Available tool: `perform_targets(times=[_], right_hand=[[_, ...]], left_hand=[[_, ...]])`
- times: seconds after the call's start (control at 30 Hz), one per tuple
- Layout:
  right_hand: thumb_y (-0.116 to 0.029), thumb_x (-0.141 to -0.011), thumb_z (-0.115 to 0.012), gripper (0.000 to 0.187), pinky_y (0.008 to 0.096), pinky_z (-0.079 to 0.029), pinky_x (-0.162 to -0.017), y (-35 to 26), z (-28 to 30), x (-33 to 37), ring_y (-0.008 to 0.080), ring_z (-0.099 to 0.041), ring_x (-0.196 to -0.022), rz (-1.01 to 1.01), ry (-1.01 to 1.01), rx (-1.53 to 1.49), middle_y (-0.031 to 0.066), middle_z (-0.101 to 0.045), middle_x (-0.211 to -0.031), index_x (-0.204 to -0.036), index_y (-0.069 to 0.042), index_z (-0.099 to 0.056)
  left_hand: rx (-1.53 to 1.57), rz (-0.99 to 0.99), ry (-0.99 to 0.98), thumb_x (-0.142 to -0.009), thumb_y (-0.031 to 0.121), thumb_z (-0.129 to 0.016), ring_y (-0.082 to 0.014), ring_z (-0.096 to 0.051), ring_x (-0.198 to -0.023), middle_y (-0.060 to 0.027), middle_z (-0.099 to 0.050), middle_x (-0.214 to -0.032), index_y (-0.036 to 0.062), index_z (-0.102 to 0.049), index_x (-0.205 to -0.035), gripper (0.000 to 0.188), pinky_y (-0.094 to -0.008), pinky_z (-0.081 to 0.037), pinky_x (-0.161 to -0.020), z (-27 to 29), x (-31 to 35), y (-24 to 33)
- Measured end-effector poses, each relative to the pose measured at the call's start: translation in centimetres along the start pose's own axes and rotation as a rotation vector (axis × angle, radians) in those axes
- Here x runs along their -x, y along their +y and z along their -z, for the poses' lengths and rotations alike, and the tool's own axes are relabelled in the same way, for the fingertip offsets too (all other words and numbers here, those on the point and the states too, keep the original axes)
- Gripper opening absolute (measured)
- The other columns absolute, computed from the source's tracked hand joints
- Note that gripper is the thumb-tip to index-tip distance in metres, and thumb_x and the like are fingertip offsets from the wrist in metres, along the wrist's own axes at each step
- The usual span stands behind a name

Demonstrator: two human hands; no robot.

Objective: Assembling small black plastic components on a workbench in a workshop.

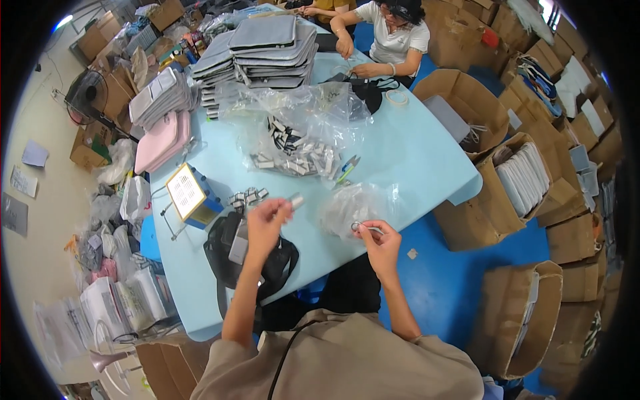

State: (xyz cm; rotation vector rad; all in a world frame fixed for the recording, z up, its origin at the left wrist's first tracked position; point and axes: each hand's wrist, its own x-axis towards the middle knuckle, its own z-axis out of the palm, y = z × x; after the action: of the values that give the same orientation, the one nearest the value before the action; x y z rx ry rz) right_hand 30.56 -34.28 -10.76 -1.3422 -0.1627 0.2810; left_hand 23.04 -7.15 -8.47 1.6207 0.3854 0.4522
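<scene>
head view, hands:
left hand (pixel 267 217): raised over the near table edge, fingers pinched on a small pale tag (pixel 296 200), held up clear of the clutter, likely so it can be seen and worked on
right hand (pixel 379 239): beside the left, fingertips clenched on a small metal ring (pixel 358 227); the ring sits at the thumb tip, facing the tag
gap: tag and ring near each other, not touching

head view, near table:
table (pixel 413 160): light blue, its rounded corner on the person's right
black bag (pixel 257 257): lies flat just under the left hand, straps hanging over the edge, parked within reach
clear bag (pixel 353 207): crumpled, just above the right hand, mouth toward it, so small parts are a short reach away
big plastic bag (pixel 293 137): mid-table, full of black and white tags, seems to be bulk stock
small box (pixel 190 195): blue with a pale top, left of the hands
pens (pixel 348 168): next to the big bag

head view, far side:
grey pouches (pixel 267 50): stacked at the far end
pink pouches (pixel 163 140): stacked at the left edge
other person (pixel 393 37): seated across, their hands on a black item
cardboard boxes (pixel 507 180): on the blue floor at right, open, holding flat grey items
</scene>
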Motion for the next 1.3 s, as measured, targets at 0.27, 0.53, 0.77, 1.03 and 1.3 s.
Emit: perform_targets(times=[0.27,0.53,0.77,1.03,1.3], right_hand=[[0.002,-0.095,-0.068,0.009,0.0324,-0.058,-0.090,-1.8,-3.6,6.5,0.0231,-0.072,-0.104,-0.209,-0.163,-0.208,0.0188,-0.072,-0.113,-0.103,0.006,-0.067],[0.007,-0.092,-0.070,0.011,0.0308,-0.054,-0.098,-0.7,-6.8,9.3,0.0180,-0.068,-0.108,-0.146,-0.318,-0.165,0.0190,-0.070,-0.122,-0.102,0.004,-0.069],[0.009,-0.089,-0.073,0.010,0.0304,-0.058,-0.090,-0.5,-7.1,9.0,0.0186,-0.069,-0.103,-0.086,-0.468,-0.055,0.0177,-0.071,-0.115,-0.098,0.005,-0.071],[0.008,-0.086,-0.078,0.010,0.0287,-0.059,-0.084,-0.7,-6.6,8.1,0.0168,-0.070,-0.093,-0.182,-0.633,-0.152,0.0144,-0.070,-0.107,-0.095,0.006,-0.074],[0.007,-0.084,-0.080,0.013,0.0278,-0.058,-0.083,-0.4,-7.7,8.8,0.0153,-0.071,-0.092,-0.281,-0.690,-0.205,0.0127,-0.073,-0.097,-0.094,0.006,-0.071]], left_hand=[[-0.030,0.026,0.028,-0.092,0.006,-0.075,-0.0095,-0.065,-0.077,-0.0060,-0.073,-0.092,-0.0024,-0.073,-0.101,0.012,-0.0233,-0.051,-0.068,-1.8,14.8,3.7],[-0.261,-0.134,0.106,-0.089,0.004,-0.077,-0.0143,-0.068,-0.074,-0.0101,-0.074,-0.090,-0.0011,-0.075,-0.099,0.012,-0.0248,-0.053,-0.065,-0.8,16.3,4.4],[-0.295,-0.103,0.139,-0.088,0.002,-0.077,-0.0138,-0.069,-0.075,-0.0107,-0.074,-0.090,-0.0021,-0.075,-0.099,0.012,-0.0256,-0.054,-0.065,-0.6,17.6,4.2],[0.255,0.018,-0.031,-0.093,0.003,-0.073,-0.0136,-0.067,-0.084,-0.0123,-0.074,-0.101,-0.0062,-0.073,-0.104,0.014,-0.0250,-0.051,-0.071,1.4,19.0,1.5],[0.379,0.078,-0.095,-0.085,0.006,-0.083,-0.0137,-0.061,-0.100,-0.0068,-0.061,-0.114,-0.0017,-0.068,-0.121,0.040,-0.0282,-0.052,-0.084,1.5,18.6,1.5]])
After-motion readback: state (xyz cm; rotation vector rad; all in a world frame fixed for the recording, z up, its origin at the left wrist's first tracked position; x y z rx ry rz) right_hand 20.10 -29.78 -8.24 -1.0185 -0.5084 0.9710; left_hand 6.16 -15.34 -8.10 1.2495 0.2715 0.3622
